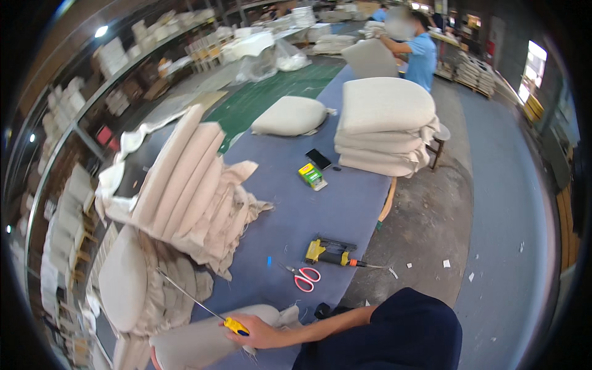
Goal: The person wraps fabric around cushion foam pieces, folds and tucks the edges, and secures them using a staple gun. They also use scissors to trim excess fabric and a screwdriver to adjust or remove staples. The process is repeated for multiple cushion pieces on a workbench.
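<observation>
My right hand (256,332) is closed around the yellow handle of a screwdriver (235,325). Its long metal shaft points up and left, over a stack of covered cushions (126,277). Under that hand lies a beige fabric-covered cushion (197,342) at the near edge of the table. A skin-coloured sliver at this cushion's lower left looks like part of my left hand (155,357); its fingers are mostly hidden. Scissors with red-and-white handles (304,279) rest farther right, beside a yellow-and-black air stapler (330,253) with a hose attached.
A pile of padded cushions (185,176) with loose cloth edges leans on the left. More cushions (385,123) are stacked at the far right, with a single cushion (290,116) nearby. A phone (319,159) and a green-yellow box (312,177) lie mid-table. A person (422,58) works beyond.
</observation>
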The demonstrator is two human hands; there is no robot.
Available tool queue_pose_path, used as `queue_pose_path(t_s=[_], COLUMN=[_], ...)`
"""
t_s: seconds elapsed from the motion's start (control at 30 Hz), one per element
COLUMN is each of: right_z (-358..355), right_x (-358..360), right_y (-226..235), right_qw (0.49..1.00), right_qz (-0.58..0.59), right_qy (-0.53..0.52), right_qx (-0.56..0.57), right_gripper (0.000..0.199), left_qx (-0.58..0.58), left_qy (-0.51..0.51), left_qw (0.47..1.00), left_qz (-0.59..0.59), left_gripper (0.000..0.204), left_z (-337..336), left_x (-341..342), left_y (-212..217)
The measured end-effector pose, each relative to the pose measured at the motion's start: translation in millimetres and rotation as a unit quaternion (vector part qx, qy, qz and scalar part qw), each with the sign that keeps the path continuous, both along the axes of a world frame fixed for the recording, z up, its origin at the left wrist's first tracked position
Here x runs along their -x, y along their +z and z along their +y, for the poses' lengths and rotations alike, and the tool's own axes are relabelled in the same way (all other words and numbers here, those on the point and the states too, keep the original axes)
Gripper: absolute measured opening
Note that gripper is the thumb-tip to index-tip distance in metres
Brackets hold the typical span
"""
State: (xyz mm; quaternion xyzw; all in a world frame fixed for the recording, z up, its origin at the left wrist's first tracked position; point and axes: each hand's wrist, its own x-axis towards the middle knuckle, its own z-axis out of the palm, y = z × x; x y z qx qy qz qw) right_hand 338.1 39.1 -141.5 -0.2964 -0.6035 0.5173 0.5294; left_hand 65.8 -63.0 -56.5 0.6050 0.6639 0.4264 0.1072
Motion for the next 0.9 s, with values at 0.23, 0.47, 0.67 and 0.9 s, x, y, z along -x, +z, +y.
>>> queue_pose_path(t_s=[0.23, 0.47, 0.67, 0.9], right_z=[55, 124, 121, 123], right_x=[-30, -53, -27, -19], right_y=[-23, -30, 5, 18], right_qw=[1.0, 0.973, 0.993, 0.999], right_qz=[-0.012, 0.149, 0.092, -0.027], right_qy=[-0.016, 0.005, -0.005, 0.036], right_qx=[0.01, 0.176, 0.076, -0.012], right_gripper=[0.023, 0.028, 0.024, 0.023], left_qx=[-0.036, -0.101, 0.026, 0.027], left_qy=[-0.028, -0.017, 0.077, -0.002], left_qw=[0.945, 0.966, 0.981, 0.994], left_qz=[0.323, 0.239, 0.176, -0.102], left_gripper=[0.069, 0.067, 0.071, 0.071], left_z=[16, 42, 45, 62], left_x=[-42, -102, -106, -101], left_y=[43, 34, 72, 97])
